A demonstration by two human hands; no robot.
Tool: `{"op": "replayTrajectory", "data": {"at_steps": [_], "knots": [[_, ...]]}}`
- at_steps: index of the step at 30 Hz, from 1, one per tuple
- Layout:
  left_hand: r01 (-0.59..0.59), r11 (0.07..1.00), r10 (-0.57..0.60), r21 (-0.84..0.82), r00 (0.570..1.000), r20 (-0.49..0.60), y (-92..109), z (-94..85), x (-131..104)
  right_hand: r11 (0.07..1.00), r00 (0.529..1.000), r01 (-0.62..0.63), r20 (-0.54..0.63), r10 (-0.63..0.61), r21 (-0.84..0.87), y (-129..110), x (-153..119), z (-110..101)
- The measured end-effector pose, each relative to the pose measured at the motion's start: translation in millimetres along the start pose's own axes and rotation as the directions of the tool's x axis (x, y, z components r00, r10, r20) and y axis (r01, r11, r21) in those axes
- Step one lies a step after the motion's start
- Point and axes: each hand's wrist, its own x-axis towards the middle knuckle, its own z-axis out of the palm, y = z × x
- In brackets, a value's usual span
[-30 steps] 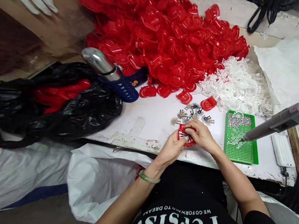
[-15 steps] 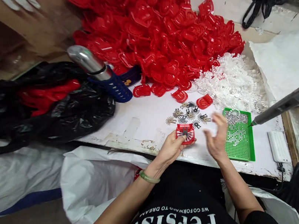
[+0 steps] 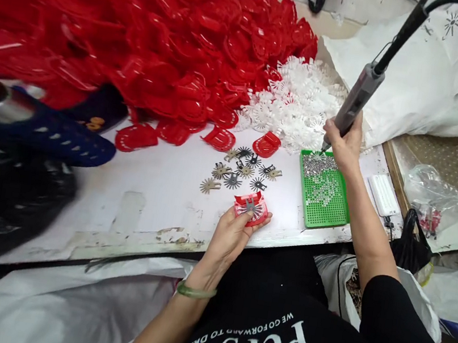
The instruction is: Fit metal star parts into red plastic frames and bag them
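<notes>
My left hand (image 3: 228, 237) pinches a red plastic piece (image 3: 262, 214) near the table's front edge, thumb on top. A dark spoked metal piece (image 3: 250, 203) lies on it, over a partly hidden white spoked part. My right hand (image 3: 348, 146) is closed round a grey electric screwdriver (image 3: 359, 93), which tilts with its tip down at the far edge of a green perforated tray (image 3: 327, 220). Many small silvery screws (image 3: 318, 166) lie in that tray. Between the hands and the red pile, several spoked metal pieces (image 3: 231, 180), dark and brassy, are spread on the table.
A big heap of red plastic pieces (image 3: 179, 44) fills the back left, beside a pile of white spoked parts (image 3: 299, 102). A blue perforated holder (image 3: 54, 134) and a black bag (image 3: 1, 195) stand at left. A white box (image 3: 383, 194) lies right of the tray.
My right hand, open and empty before, has taken hold of the electric screwdriver and tilted it more upright. My left hand keeps the red piece. The view has turned to the right.
</notes>
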Motion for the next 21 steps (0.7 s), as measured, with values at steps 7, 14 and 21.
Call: {"op": "replayTrajectory", "data": {"at_steps": [7, 14, 21], "knots": [[0.042, 0.999, -0.042, 0.029, 0.999, 0.025, -6.0, 12.1, 11.6, 0.961, 0.981, -0.148, -0.088, 0.173, 0.232, -41.2, -100.1, 0.3], [0.062, 0.997, -0.065, 0.042, 0.996, 0.055, -14.5, 28.9, 13.8, 0.920, 0.955, -0.203, -0.139, 0.261, 0.336, -33.9, -130.1, 25.4], [0.062, 0.998, -0.062, 0.028, 0.998, 0.031, -15.8, 20.8, 12.4, 0.915, 0.964, -0.170, -0.129, 0.231, 0.366, -25.2, -134.4, 36.1]]}}
